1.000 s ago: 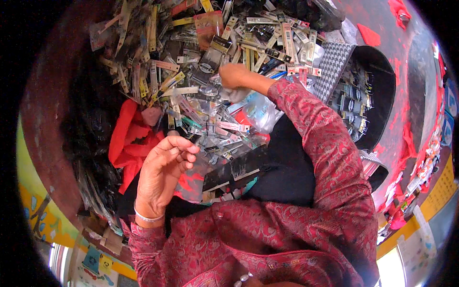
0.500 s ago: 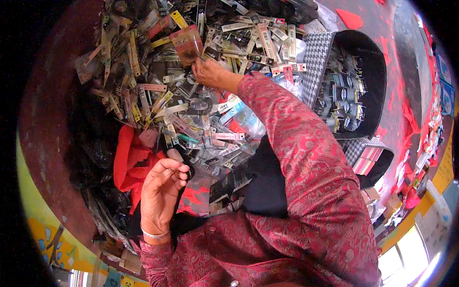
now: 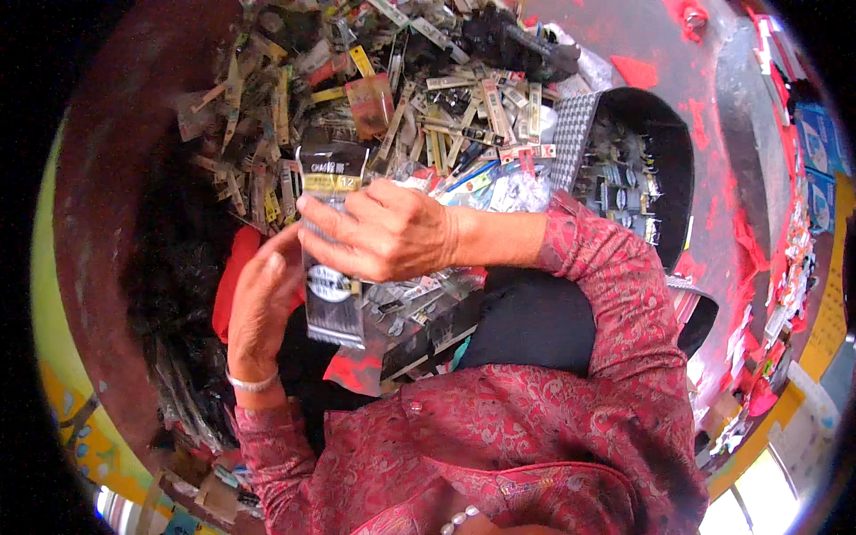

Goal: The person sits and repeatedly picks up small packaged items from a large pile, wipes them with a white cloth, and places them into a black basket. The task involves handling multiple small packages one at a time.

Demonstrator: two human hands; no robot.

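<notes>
My right hand [image 3: 388, 234] and my left hand [image 3: 260, 308] both grip a flat black plastic packet [image 3: 330, 245] with a yellow band near its top and an oval label lower down. It is held upright in front of me, over my lap. The right hand's fingers wrap across its middle from the right. The left hand's fingers close on its left edge. Behind the packet lies a big heap of similar small packets [image 3: 374, 98].
A black box [image 3: 664, 169] holding more small packets stands at the right. A red cloth [image 3: 230, 281] lies at the left beside black bags [image 3: 174, 276]. The floor [image 3: 713, 98] is red at the back right. A yellow edge [image 3: 80, 410] runs along the lower left.
My right hand has come back from the heap carrying the black packet. My left hand has risen to meet it and taken its left edge.
</notes>
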